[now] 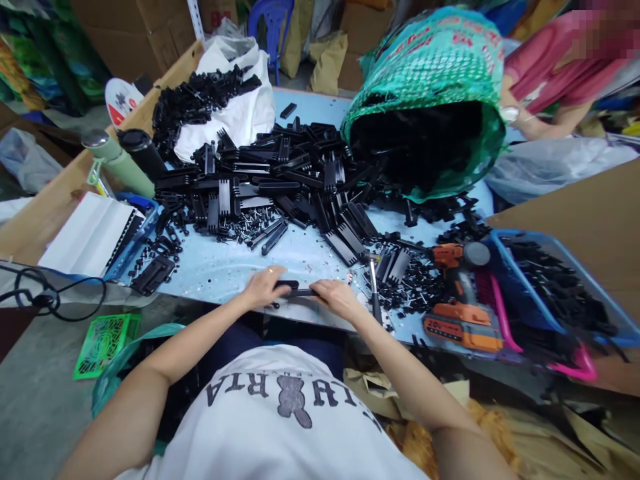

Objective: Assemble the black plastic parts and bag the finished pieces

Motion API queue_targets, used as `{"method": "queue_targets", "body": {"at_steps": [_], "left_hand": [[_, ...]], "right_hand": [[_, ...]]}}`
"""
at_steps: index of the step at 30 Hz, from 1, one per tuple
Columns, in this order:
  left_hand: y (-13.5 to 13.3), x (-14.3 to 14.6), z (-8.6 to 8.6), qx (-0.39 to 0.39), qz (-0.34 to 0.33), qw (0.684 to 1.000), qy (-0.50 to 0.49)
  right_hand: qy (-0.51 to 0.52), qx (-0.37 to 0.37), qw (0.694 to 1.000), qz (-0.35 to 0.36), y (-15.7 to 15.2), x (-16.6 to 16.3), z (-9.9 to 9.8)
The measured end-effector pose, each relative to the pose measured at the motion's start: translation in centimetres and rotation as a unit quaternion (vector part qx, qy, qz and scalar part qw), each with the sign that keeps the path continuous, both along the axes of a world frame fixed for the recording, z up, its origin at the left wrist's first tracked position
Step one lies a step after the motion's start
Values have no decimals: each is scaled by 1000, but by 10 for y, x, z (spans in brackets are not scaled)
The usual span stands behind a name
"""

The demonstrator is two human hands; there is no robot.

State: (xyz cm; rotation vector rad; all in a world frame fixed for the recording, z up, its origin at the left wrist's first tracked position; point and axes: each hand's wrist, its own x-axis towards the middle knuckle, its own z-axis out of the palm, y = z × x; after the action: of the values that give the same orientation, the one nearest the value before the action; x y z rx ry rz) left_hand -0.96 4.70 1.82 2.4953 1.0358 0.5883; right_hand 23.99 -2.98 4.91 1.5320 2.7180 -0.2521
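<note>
Both hands, left hand (263, 285) and right hand (336, 298), pinch the 2 ends of a black plastic strip (296, 289) at the table's (225, 267) near edge, just left of the orange drill (457, 300). A slipped grip could probably drop the strip off that edge into the lap.

Even, bright overhead light; soft shadows; mild sheen on tabletop (300, 257); strong wide-angle bending at edges; centre sharp.
</note>
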Motion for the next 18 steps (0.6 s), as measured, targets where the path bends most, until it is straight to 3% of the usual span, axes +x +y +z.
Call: {"method": "queue_targets", "body": {"at_steps": [3, 4, 5, 7, 9, 13, 18], "left_hand": [[44, -23, 1, 12, 243, 970, 25], [58, -30, 0, 12, 308, 950, 60], [69, -35, -2, 11, 326, 940, 100], [83, -40, -6, 11, 310, 935, 173], [87, -38, -11, 13, 279, 937, 211], [85, -28, -11, 18, 267, 940, 210], [68, -38, 7, 40, 295, 942, 153]], "right_hand": [[44, -2, 998, -49, -14, 16, -17], [53, -2, 997, -62, -18, 22, -20], [60, 2, 995, -77, -20, 27, -22], [70, 25, 988, -133, -16, 41, -19], [62, 62, 968, -234, 1, 61, -11], [-18, 60, 886, -460, 53, 109, 5], [-34, 5, 859, -510, 98, 139, 2]]}}
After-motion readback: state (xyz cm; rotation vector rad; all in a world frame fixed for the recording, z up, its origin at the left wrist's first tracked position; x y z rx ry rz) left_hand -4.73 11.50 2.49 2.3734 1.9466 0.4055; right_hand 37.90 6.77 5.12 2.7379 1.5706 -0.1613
